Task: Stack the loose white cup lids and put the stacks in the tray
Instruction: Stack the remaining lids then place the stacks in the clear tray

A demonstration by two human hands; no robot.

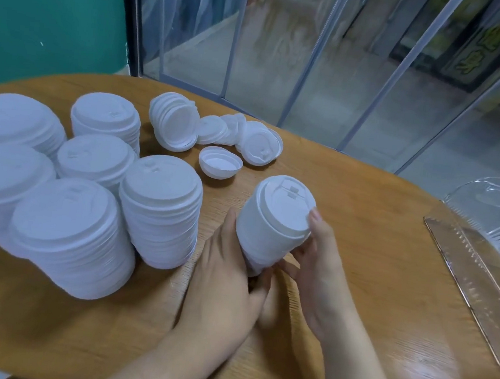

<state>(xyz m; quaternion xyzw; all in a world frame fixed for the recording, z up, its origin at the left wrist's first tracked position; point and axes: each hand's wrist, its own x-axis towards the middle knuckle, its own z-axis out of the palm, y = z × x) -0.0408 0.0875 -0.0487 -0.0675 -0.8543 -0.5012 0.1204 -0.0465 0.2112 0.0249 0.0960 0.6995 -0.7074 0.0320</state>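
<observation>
A tilted stack of white cup lids [273, 219] is held between both hands near the middle of the wooden table [362, 219]. My left hand [228, 267] cups its left side and bottom. My right hand [312, 257] grips its right side, with the thumb on the top lid's rim. Several tall lid stacks [68, 232] stand at the left. Loose lids [220, 163] and a toppled short stack [173, 125] lie at the back. The clear plastic tray [488, 257] sits at the right edge, with no lids seen in it.
The table's curved far edge runs just behind the loose lids, with glass panels and a green wall beyond. Bare wood lies between my hands and the tray. The nearest tall stack [160, 210] stands close to my left hand.
</observation>
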